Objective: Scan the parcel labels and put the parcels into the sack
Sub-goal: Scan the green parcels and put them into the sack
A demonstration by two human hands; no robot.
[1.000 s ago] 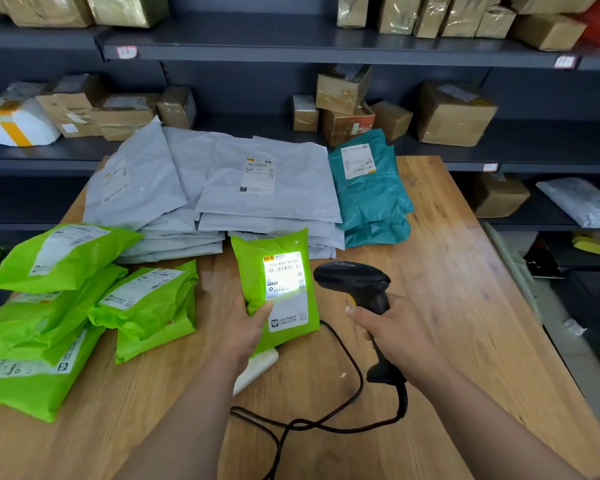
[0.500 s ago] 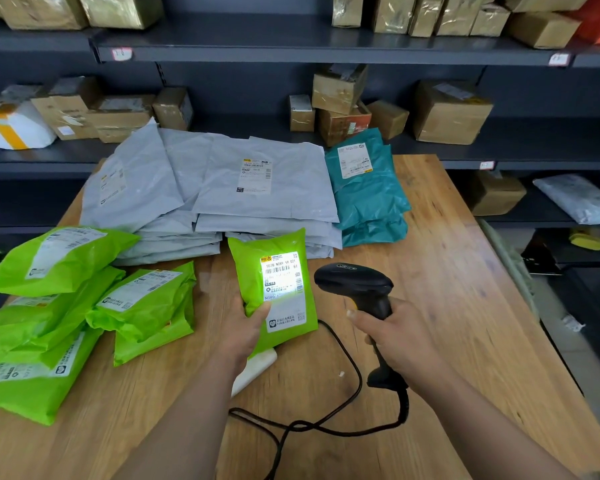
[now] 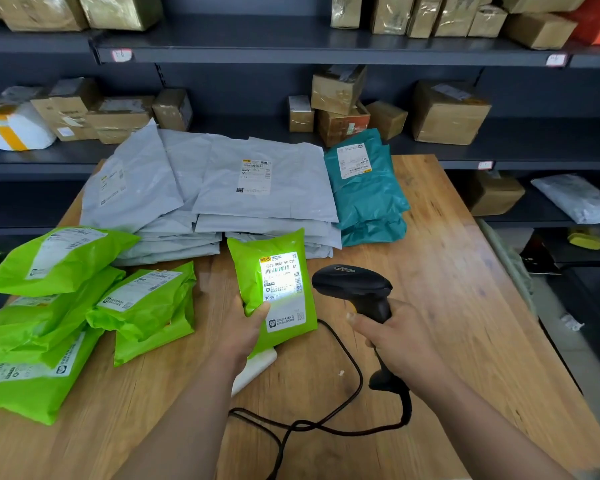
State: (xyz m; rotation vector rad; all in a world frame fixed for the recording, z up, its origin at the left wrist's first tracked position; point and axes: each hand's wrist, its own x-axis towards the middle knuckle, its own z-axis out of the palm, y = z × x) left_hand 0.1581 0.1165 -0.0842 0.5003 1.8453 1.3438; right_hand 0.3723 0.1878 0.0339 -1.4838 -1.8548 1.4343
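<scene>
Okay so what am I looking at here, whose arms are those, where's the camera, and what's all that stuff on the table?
There is no machine here: these are a person's two bare arms, seen from a wide-angle camera worn on their head, looking forward and down. It is the only view. The left hand grips a small green parcel, label up. The right hand grips a black handheld scanner aimed at that label, which is lit bright. On the wooden table lie a pile of green parcels at the left, a stack of grey parcels at the back, and teal parcels beside them. Shelves of cardboard boxes stand behind. No sack is in view.
</scene>
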